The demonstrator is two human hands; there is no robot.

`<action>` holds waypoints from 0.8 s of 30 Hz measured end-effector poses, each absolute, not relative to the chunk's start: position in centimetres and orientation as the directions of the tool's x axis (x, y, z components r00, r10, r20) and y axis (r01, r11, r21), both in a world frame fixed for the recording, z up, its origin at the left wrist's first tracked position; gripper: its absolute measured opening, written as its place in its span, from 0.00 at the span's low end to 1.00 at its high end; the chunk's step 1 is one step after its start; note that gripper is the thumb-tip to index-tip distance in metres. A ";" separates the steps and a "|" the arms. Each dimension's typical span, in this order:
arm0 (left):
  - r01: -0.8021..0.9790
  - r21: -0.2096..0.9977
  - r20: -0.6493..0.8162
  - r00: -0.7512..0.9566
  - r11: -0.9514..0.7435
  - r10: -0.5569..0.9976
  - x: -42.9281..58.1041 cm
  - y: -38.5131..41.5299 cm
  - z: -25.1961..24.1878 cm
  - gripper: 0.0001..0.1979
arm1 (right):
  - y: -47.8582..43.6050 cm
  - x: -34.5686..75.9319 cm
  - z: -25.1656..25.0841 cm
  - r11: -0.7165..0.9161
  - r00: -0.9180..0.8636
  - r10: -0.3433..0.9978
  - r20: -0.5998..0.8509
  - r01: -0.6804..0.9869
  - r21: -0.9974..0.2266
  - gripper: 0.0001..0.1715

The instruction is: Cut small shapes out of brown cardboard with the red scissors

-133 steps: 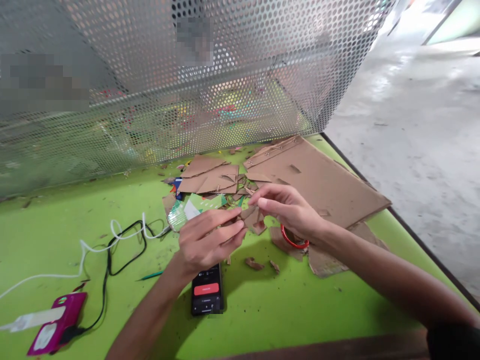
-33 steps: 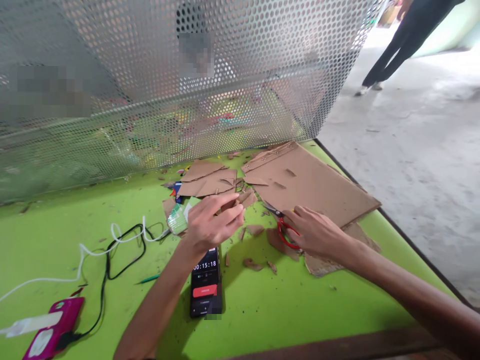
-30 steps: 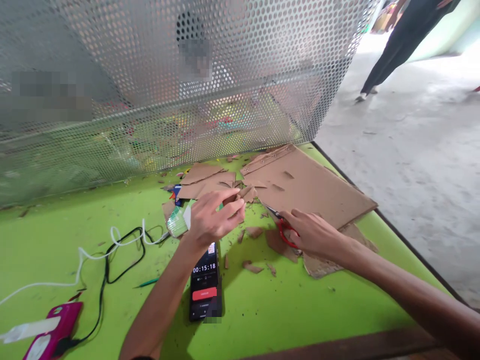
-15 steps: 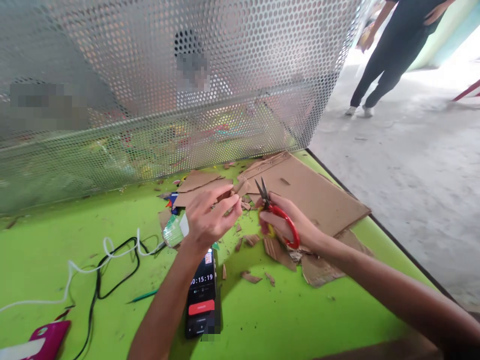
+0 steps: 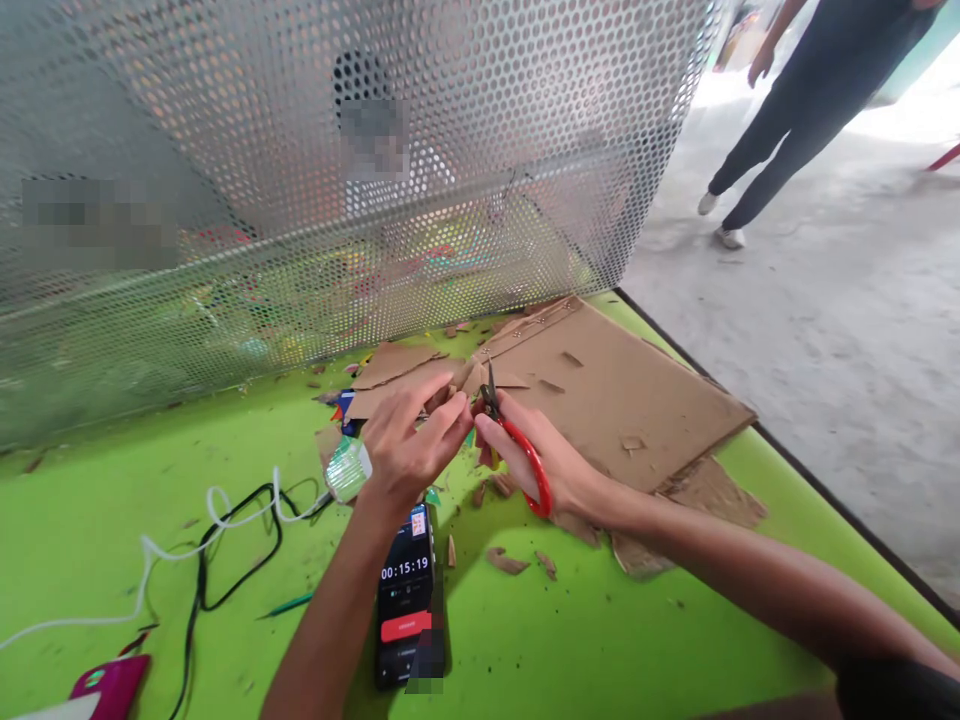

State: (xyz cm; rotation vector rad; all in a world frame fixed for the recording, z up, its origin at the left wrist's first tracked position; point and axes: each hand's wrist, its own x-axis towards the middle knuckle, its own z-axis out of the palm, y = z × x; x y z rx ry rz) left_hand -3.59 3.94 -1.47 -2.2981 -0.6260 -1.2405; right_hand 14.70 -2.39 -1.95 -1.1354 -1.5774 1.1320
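My right hand (image 5: 532, 445) grips a pair of scissors (image 5: 537, 478) by red handles, the dark blades pointing up and away from me. The blades look nearly closed and lie right beside my left fingertips. My left hand (image 5: 412, 430) pinches a small piece of cardboard (image 5: 472, 380) between thumb and fingers; part of it is hidden behind them. Beyond and to the right lies a large flat cardboard sheet (image 5: 637, 375) with small offcuts on it. More cardboard scraps (image 5: 506, 560) are scattered on the green table below my hands.
A phone (image 5: 409, 610) showing a timer lies near my left forearm. Black and white cables (image 5: 202, 545), a green pen (image 5: 289, 605) and a magenta phone (image 5: 116, 685) are on the left. A perforated metal screen (image 5: 480, 150) stands behind; a person (image 5: 795, 110) is beyond the right table edge.
My right hand has brought the scissors leftward to the cardboard piece in my left hand, and the blades have drawn closer together. The person at the upper right has changed stance.
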 end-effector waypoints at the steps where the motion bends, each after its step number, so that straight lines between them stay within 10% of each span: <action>1: 0.575 -0.173 0.848 0.500 -0.800 0.176 -3.7 3.9 -1.6 0.10 | -2.4 14.7 -1.9 0.176 -0.212 0.968 0.135 0.188 -0.966 0.21; 24: 0.610 -0.268 0.830 0.539 -0.746 0.143 -2.8 3.2 -1.7 0.09 | -2.3 14.3 -1.7 0.178 -0.198 0.969 0.147 0.146 -0.973 0.17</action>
